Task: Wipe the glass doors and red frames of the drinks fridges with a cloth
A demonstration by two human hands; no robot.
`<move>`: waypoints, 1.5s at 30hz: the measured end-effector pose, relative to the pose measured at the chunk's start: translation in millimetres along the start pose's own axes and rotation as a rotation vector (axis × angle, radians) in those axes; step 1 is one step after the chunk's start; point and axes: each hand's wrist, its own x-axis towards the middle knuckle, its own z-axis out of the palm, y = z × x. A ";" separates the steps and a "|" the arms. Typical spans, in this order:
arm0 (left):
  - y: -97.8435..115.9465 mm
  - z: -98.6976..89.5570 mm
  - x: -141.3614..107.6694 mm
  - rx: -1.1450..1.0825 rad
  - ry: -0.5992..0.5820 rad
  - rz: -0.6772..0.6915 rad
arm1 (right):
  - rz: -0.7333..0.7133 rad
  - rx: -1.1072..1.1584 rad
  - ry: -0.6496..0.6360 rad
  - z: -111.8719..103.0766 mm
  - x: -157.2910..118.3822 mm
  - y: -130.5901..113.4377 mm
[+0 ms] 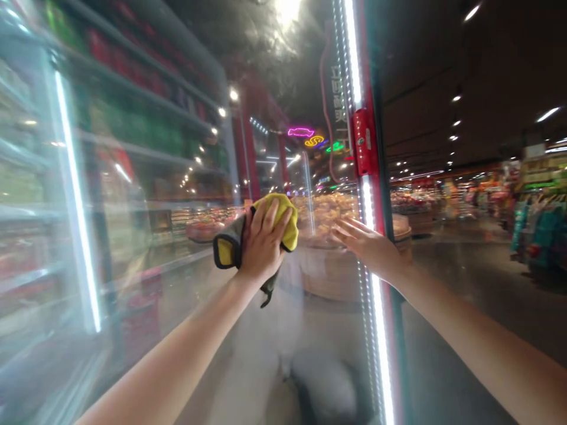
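A yellow and grey cleaning cloth (289,227) with dark edging lies bunched under my left hand (264,236), which presses it against a glass door (283,330). The fingers of that hand are bent over the cloth, and a dark corner of it hangs below the wrist. My right hand (361,239) is at the door's lit red frame (365,141), its fingers stretched out over the edge of the glass and nothing held in them. Whether its palm touches the frame is hard to make out.
Blurred shelves of goods (146,100) and a bright light strip (77,200) stand to the left. Through the glass a round wooden display (328,274) shows. At the right are a shop floor (465,283) and hanging goods (540,224).
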 end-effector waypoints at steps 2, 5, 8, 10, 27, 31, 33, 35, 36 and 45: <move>11.6 9.4 30.8 0.001 0.072 -0.095 | -0.005 0.022 0.000 -0.5 1.6 3.4; 41.7 31.5 61.0 -0.046 0.068 -0.059 | -0.046 0.053 -0.012 0.5 3.3 8.3; 65.8 53.1 50.2 -0.084 -0.043 0.091 | -0.079 0.039 -0.020 3.1 -1.5 16.0; 69.3 62.0 29.1 -0.108 -0.118 0.181 | -0.095 -0.007 -0.021 4.8 -7.9 22.9; 93.2 103.5 46.3 -0.169 -0.065 0.277 | 0.008 -0.138 -0.030 11.8 -41.6 47.2; 83.0 97.8 51.0 -0.152 -0.097 0.312 | 0.100 -0.091 0.071 16.4 -45.1 50.4; 79.9 94.5 80.1 -0.120 -0.055 0.214 | 0.157 -0.072 0.107 19.7 -45.3 51.6; 81.4 94.9 105.8 -0.100 -0.009 0.131 | 0.196 -0.045 0.116 23.8 -45.7 52.8; 83.3 96.8 112.1 -0.100 0.005 0.126 | 0.205 -0.031 0.116 26.0 -46.1 53.5; 93.0 126.4 35.3 -0.222 -0.005 0.293 | 0.269 0.224 0.170 27.4 -48.3 62.3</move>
